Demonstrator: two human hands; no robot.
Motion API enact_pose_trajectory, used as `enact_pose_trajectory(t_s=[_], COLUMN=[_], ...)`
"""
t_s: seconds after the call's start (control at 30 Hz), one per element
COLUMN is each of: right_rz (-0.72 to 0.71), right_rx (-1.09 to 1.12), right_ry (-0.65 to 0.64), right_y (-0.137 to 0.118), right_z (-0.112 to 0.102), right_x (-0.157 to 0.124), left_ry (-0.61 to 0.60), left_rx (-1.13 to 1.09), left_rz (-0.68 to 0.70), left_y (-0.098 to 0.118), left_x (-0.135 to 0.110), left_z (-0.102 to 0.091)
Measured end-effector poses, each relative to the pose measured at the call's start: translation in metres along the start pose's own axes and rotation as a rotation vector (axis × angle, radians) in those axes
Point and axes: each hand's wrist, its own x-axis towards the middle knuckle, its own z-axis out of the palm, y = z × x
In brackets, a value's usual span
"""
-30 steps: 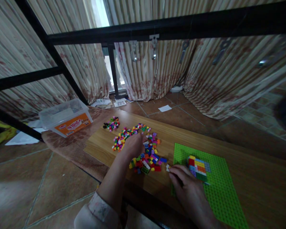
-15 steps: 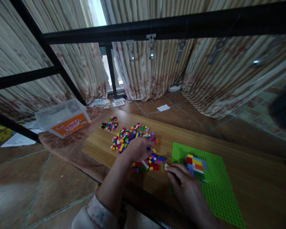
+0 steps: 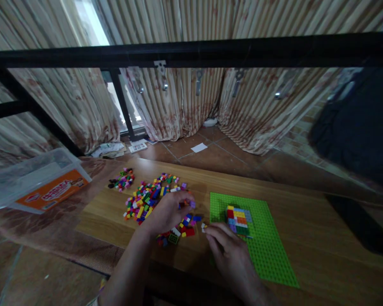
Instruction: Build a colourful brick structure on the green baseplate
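Observation:
My left hand (image 3: 169, 212) reaches over the right side of a heap of small multicoloured toy bricks (image 3: 143, 197), its fingers curled down. Purple bricks (image 3: 192, 204) show at its fingertips; whether they are held or merely touched is hidden. My right hand (image 3: 231, 246) pinches a small white brick (image 3: 203, 227) between thumb and forefinger, just left of the green baseplate (image 3: 264, 242). On that plate stands a block of joined bricks (image 3: 238, 220) in red, yellow, orange, blue and green, close beyond my right knuckles. Looser bricks, among them a red brick (image 3: 189, 232), lie between both hands.
A smaller brick pile (image 3: 123, 179) sits at the wooden tabletop's (image 3: 98, 212) far left. Beyond it is a clear plastic box (image 3: 44, 182) with an orange label. A dark flat object (image 3: 364, 225) lies at the right. A black metal bar (image 3: 191, 53) crosses ahead, before curtains.
The view has swung to the right, so everything appears further left. My left hand stays at the heap with fingers curled, and my right hand keeps its pinch on the white brick.

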Motion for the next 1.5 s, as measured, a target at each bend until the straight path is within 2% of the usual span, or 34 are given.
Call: enact_pose_trajectory(t_s=[0.1, 0.23, 0.37, 0.57, 0.67, 0.73, 0.8, 0.9, 0.97, 1.03, 1.23, 1.5], right_rz=[0.02, 0.166, 0.289, 0.333, 0.346, 0.323, 0.277, 0.182, 0.104, 0.021, -0.101, -0.125], right_rx=[-0.008, -0.016, 0.04, 0.133, 0.114, 0.092, 0.056, 0.01, -0.007, -0.033, -0.162, -0.195], right_ry=[0.11, 0.234, 0.165, 0.108, 0.097, 0.11, 0.122, 0.088, 0.043, 0.01, -0.05, -0.033], right_y=[-0.002, 0.005, 0.017, 0.028, 0.029, 0.026, 0.021, 0.011, 0.005, 0.002, 0.007, 0.005], right_z=[-0.011, -0.028, -0.038, -0.043, -0.043, -0.041, -0.037, -0.027, -0.017, -0.005, 0.021, 0.023], right_x=[0.002, 0.003, 0.003, 0.003, 0.003, 0.002, 0.001, -0.002, -0.004, -0.006, -0.009, -0.007], left_ry=[-0.041, -0.06, -0.047, 0.01, -0.011, -0.027, 0.009, 0.173, 0.182, 0.158, 0.083, 0.032], left_rx=[-0.122, -0.237, -0.299, -0.32, -0.275, -0.24, -0.198, -0.068, 0.101, 0.256, 0.573, 0.701], left_rz=[0.001, 0.011, 0.024, 0.049, 0.07, 0.089, 0.088, -0.001, -0.034, -0.035, -0.051, -0.118], left_y=[0.012, 0.025, 0.034, 0.04, 0.04, 0.036, 0.028, 0.008, -0.004, -0.013, -0.007, 0.0], left_x=[0.004, 0.008, 0.009, 0.007, 0.005, 0.004, 0.003, 0.001, -0.001, -0.004, -0.007, -0.001], left_z=[0.017, 0.044, 0.067, 0.083, 0.08, 0.072, 0.057, 0.026, 0.008, -0.001, 0.009, 0.015])
